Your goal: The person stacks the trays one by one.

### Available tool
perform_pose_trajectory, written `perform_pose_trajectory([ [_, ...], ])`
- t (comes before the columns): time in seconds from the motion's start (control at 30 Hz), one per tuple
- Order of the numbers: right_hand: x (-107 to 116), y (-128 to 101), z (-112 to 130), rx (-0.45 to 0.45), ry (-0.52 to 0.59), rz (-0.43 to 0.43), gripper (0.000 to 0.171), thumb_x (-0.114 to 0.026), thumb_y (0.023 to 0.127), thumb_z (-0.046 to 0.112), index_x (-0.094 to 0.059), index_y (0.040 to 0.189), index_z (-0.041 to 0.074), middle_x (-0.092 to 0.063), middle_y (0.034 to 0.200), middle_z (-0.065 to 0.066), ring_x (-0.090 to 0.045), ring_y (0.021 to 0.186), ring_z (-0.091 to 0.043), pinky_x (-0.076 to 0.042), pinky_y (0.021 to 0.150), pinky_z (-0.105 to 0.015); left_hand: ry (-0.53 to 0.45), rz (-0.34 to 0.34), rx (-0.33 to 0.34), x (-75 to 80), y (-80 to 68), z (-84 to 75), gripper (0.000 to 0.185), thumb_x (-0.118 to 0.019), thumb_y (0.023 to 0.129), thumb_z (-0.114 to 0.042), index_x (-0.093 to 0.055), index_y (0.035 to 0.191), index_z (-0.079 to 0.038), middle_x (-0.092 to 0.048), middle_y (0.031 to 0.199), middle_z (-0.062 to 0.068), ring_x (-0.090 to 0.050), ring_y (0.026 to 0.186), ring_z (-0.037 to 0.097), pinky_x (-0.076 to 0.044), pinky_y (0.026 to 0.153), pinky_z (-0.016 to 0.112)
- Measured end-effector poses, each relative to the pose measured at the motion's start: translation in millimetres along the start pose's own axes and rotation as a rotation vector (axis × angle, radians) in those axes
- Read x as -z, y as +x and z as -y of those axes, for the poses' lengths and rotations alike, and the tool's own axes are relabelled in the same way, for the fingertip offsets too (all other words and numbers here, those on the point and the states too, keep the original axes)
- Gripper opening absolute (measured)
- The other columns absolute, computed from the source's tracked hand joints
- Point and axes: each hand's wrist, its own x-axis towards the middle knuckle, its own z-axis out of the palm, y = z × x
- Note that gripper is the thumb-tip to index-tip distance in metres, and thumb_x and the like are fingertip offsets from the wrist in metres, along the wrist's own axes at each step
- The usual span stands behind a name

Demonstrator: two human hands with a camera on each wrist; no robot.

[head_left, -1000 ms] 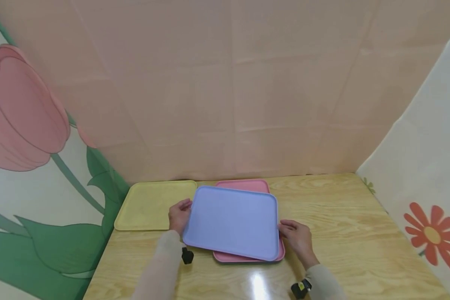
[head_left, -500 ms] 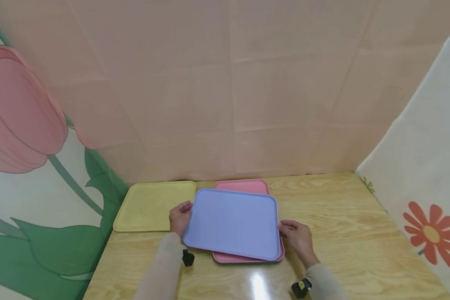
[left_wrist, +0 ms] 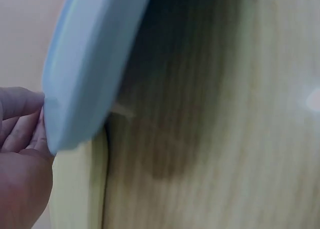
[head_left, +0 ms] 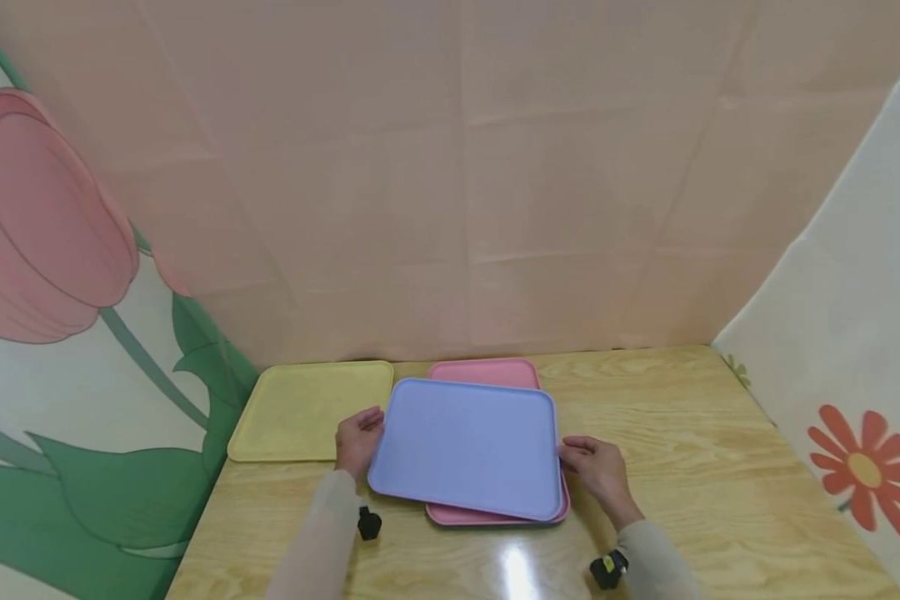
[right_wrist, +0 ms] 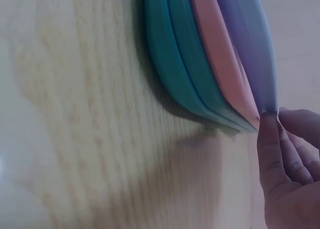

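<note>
A periwinkle-blue tray [head_left: 468,450] lies askew over a pink tray [head_left: 487,371], and its left end is raised and juts out past the pink one. At its left edge my left hand [head_left: 358,442] holds the rim; in the left wrist view the fingers [left_wrist: 20,103] meet the tray's side. My right hand [head_left: 598,477] pinches the opposite edge between thumb and finger, clear in the right wrist view. Below the pink tray, two teal trays [right_wrist: 192,64] are stacked on the table, almost hidden from the head view.
To the left, a yellow tray [head_left: 311,412] lies flat on the wooden table [head_left: 705,483], close to my left hand. A plain pinkish cloth wall [head_left: 457,183] stands along the back edge. Flower-printed panels [head_left: 862,333] border both sides.
The far edge of the blue tray has come slightly lower and nearer, and the tray has edged a little to the right. Both hands keep their hold on its sides.
</note>
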Motion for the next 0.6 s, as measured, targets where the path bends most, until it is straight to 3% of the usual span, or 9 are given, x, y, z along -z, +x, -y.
perform_pose_trajectory([
  [0.3, 5.3, 21.3, 15.9, 0.058, -0.047, 0.002, 0.032, -0.068, 0.094, 0.007, -0.064, 0.119, -0.012, -0.072, 0.102, -0.023, -0.073, 0.085, -0.028, -0.061, 0.078, -0.041, -0.029, 0.062, 0.018, 22.6, -23.2, 11.1, 0.032, -0.07, 0.088, 0.006, -0.066, 0.118, 0.013, -0.07, 0.112, 0.026, -0.067, 0.108, 0.036, -0.058, 0.087, 0.031],
  [0.6, -3.1, 48.0, 41.2, 0.144, -0.153, 0.033, 0.03, -0.071, 0.092, 0.01, -0.068, 0.115, -0.009, -0.073, 0.097, -0.018, -0.073, 0.081, -0.023, -0.061, 0.073, -0.037, -0.095, 0.073, 0.137, 39.2, -49.7, 20.6, 0.035, -0.072, 0.089, 0.001, -0.064, 0.122, 0.011, -0.069, 0.115, 0.023, -0.067, 0.109, 0.031, -0.058, 0.084, 0.025],
])
